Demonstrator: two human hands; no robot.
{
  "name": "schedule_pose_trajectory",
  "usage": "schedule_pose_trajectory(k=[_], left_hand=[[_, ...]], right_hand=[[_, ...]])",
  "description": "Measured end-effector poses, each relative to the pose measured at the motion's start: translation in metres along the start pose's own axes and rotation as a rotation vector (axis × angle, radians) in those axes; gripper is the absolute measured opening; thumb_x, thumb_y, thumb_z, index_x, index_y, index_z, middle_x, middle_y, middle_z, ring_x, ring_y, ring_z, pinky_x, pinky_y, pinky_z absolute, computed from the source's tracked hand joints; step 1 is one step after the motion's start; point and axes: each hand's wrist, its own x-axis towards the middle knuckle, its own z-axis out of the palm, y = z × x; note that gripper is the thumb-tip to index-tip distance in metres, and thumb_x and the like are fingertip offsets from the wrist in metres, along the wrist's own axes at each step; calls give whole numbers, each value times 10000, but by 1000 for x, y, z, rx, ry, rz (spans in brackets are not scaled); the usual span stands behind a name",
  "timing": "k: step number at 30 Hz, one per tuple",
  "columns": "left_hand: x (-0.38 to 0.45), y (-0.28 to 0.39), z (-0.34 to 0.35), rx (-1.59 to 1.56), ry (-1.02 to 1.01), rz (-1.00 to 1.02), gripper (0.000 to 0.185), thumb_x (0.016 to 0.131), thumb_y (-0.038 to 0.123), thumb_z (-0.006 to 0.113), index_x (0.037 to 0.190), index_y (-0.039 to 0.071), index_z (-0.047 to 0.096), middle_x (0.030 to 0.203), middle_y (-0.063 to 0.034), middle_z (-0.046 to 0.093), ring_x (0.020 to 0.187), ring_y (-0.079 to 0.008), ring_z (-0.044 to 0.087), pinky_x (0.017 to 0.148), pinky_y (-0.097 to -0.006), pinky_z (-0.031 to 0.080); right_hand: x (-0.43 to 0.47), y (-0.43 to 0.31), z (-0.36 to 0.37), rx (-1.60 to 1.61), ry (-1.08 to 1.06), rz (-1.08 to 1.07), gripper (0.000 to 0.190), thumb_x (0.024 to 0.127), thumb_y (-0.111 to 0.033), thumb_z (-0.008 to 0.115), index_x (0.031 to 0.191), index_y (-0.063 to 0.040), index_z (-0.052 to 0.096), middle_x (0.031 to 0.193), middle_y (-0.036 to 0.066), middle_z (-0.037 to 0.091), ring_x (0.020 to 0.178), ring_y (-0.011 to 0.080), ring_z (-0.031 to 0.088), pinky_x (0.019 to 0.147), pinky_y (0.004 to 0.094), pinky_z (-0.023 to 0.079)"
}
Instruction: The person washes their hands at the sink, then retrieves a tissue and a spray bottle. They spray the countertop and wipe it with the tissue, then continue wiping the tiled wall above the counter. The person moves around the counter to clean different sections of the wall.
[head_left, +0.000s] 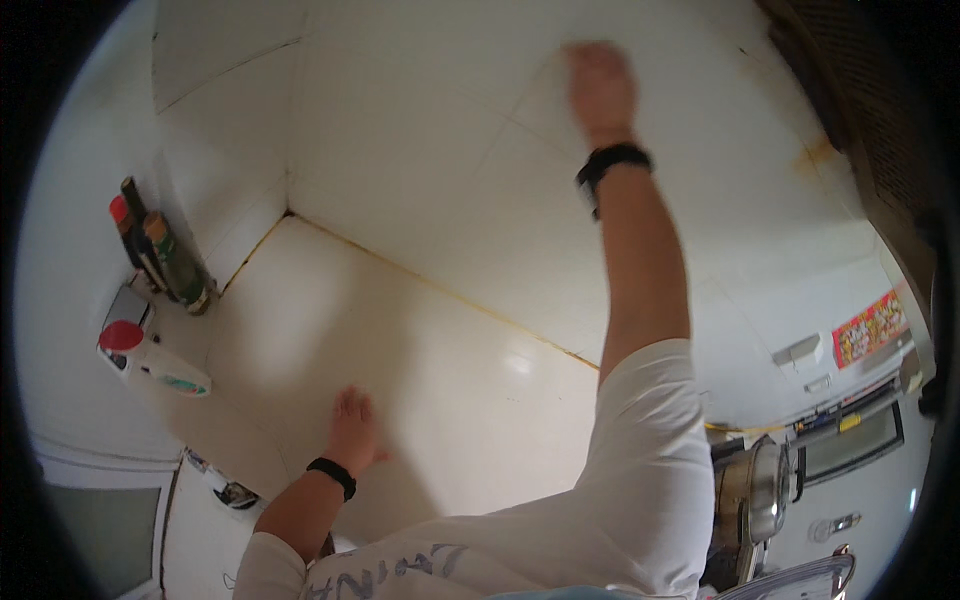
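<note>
My left hand is palm down on or just over the pale countertop, its thumb spread from the fingers and nothing in it. A dark band circles that wrist. Raised high, my right hand is at the white tiled wall. It is blurred and its fingers look curled; whether anything is under them cannot be told. A black watch or band is on the right wrist. Yellowish sealant runs along the seam between wall and counter.
At the left corner stand a green glass bottle and other bottles. Nearer is a white plastic bottle with a red cap. A lidded steel pot is at right, below a colourful wall sticker. A dark range hood overhangs the upper right.
</note>
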Motion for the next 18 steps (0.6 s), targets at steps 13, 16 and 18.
schedule_pose_trajectory(k=[13, 16, 18], left_hand=[[-3, -1, -8, 33, -77, 20, 1163, 657, 605, 743, 1441, -66, 208, 1499, -314, 148, 1416, -424, 122, 1167, -490, 52], [-1, -3, -1, 26, -59, -10, 1192, 628, 625, 749, 1444, -57, 212, 1499, -310, 153, 1416, -424, 120, 1166, -494, 47], [0, -3, 2, 14, -43, -25, 1204, 618, 634, 750, 1446, -54, 211, 1502, -307, 147, 1419, -423, 112, 1167, -490, 43]], right_hand=[[-132, -24, -44, 267, -331, -155, 212, 808, -83, 548, 984, -85, 665, 1017, 94, 646, 972, 274, 606, 861, 386, 511], [-76, 68, -57, -3, -120, 21, 231, 799, -91, 544, 989, -91, 675, 1005, 100, 651, 942, 289, 603, 820, 395, 508], [-46, 120, -75, 1, 46, 143, 213, 789, -75, 544, 931, -116, 697, 973, 91, 658, 932, 294, 603, 812, 399, 510]])
